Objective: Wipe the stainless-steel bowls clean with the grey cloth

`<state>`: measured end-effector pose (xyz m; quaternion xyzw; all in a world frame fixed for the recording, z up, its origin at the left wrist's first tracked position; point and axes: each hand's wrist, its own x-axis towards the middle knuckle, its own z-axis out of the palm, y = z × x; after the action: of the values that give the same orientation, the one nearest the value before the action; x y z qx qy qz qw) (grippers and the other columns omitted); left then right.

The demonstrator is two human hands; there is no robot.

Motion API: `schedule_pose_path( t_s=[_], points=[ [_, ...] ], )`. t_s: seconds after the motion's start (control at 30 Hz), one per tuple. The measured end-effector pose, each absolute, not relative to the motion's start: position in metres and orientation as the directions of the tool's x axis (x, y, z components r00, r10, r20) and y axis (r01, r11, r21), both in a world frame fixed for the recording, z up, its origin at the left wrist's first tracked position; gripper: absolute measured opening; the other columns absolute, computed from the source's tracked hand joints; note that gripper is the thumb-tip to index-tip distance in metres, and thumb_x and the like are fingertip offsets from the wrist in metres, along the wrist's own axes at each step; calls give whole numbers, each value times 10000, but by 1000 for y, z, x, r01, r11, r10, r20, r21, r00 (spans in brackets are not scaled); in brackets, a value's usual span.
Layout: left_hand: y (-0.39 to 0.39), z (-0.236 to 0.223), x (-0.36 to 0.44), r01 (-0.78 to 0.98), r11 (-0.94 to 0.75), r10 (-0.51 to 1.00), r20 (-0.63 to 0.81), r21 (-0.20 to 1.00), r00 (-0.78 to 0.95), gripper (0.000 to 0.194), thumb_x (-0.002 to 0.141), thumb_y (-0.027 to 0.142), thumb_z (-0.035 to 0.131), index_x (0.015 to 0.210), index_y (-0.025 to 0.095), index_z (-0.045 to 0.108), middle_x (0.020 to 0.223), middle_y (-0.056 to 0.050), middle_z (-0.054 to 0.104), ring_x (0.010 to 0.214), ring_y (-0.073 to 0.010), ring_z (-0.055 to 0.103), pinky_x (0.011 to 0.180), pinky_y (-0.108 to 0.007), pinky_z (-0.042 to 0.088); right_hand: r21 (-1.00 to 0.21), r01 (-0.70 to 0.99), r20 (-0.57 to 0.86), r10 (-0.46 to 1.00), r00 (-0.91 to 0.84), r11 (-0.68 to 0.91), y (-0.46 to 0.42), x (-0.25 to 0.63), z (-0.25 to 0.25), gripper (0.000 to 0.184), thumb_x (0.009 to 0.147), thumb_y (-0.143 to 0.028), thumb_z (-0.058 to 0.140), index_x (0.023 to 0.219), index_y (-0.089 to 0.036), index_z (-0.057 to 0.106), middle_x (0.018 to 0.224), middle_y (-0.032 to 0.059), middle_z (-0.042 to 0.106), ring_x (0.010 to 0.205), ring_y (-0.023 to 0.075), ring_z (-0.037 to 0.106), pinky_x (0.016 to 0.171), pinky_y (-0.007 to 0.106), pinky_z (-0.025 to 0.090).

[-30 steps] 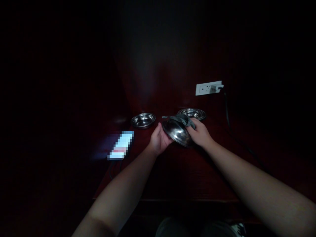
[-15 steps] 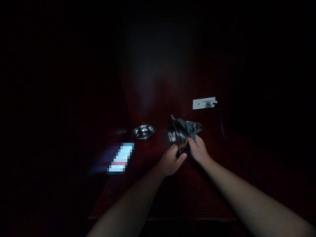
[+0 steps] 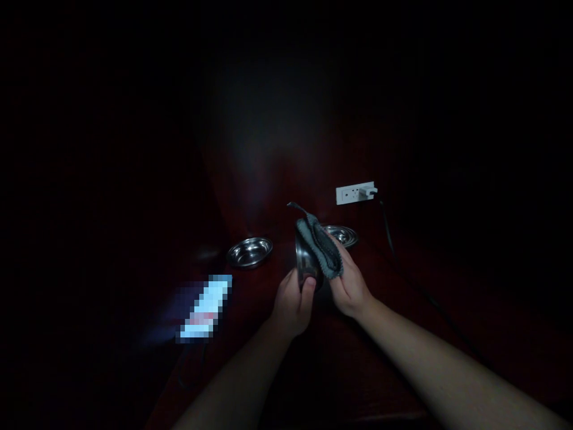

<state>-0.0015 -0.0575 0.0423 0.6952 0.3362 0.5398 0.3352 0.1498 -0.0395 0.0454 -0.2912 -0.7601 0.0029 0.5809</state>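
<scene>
In the head view, a shiny, rounded stainless-steel bowl (image 3: 306, 260) is held on edge above a dark red wooden table (image 3: 340, 370), near the middle of the scene and in front of the wall. It is clamped by the left hand (image 3: 292, 303): the thumb is pressed on the outer side, while the fingers are placed toward the rim side and partly hidden. By this pinch the bowl is presumably steadied, and its curved outside is left free to face the other hand.

Against that outside a folded grey-green cloth (image 3: 325, 246) with a stitched edge is laid, its thin end stuck out past the top of the bowl. The cloth is backed by the right hand (image 3: 350, 285), probably so that pressure can be spread over the curve; whether the fingers are curled around it cannot be told, since they are mostly covered.

Two more items are set apart at the back: a round, shallow steel dish (image 3: 249, 254) to the left and a wide-rimmed steel dish (image 3: 348, 236), partly hidden behind the right hand. A bright, pixelated rectangular screen (image 3: 206, 309) is placed at the left, seemingly out of the hands' way. On the wall, a white plug (image 3: 367, 192) is seated in a white rectangular socket plate (image 3: 348, 194).
</scene>
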Motion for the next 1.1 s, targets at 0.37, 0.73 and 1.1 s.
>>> schedule_pose_path(
  t_s=[0.37, 0.73, 1.1],
  points=[
    [-63, 41, -5, 261, -805, 593, 707, 532, 386, 296, 911, 283, 298, 877, 164, 567, 759, -53, 600, 671, -161, 549, 645, -282, 417, -548, 207, 834, 547, 67, 810, -24, 155, 49, 375, 894, -356, 390, 1197, -200, 546, 1239, 78, 566, 1145, 232, 510, 1018, 411, 354],
    [-62, 38, -8, 182, -885, 464, 846, 429, 262, 347, 911, 287, 281, 930, 145, 597, 782, -71, 640, 688, -167, 604, 619, -272, 461, -848, -197, 434, 858, 276, 492, -13, 150, 42, 362, 777, -513, 536, 940, -212, 656, 983, 31, 689, 970, 224, 603, 926, 363, 430],
    [-46, 26, -11, 235, -877, 448, 889, 419, 89, 356, 916, 313, 304, 1039, 135, 586, 969, -116, 659, 908, -209, 625, 793, -325, 484, -718, -692, 114, 993, -11, 75, -25, 124, 38, 260, 738, -395, 635, 878, -177, 621, 756, 39, 704, 757, 204, 665, 712, 360, 526]
  ],
)
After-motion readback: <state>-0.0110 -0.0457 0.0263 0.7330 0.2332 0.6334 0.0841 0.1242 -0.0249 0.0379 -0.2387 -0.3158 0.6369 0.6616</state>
